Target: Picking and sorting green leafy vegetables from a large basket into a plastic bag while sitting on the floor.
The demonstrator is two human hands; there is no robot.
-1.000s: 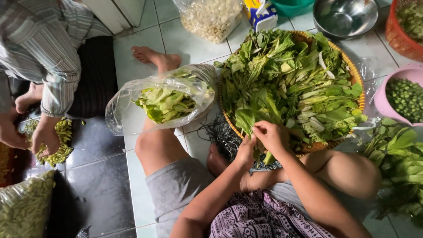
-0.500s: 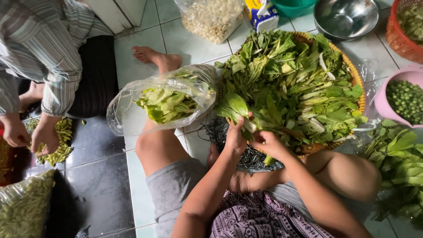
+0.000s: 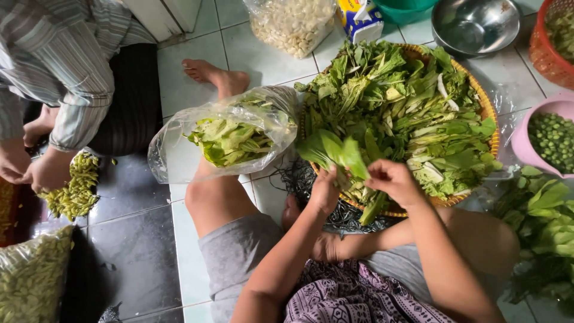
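Fingers of the left hand curled shut around the base of a leafy green bunch, thumb side up; fingers of the right hand bent and pinching at the same bunch's stalk just beside the left. Bunch itself: broad bright-green leaves fanning up and left, pale stems below, held just above the near rim of the woven round basket. Both forearms reaching up from the bottom edge toward that basket, elbows low, wrists close together, over bent bare knees in grey shorts. Heaped in the basket: more cut greens with white stems. Left of the basket, touching its rim: a clear plastic bag of lighter green leaves, resting on a leg. Beyond the basket: a bag of pale cloves, a steel bowl, a red basket. Right of the basket: a pink bowl of green beans, loose greens below it. Far left of the basket: another person's hands in a striped sleeve, at a pile of yellow-green pods. Underneath: pale and dark floor tiles.
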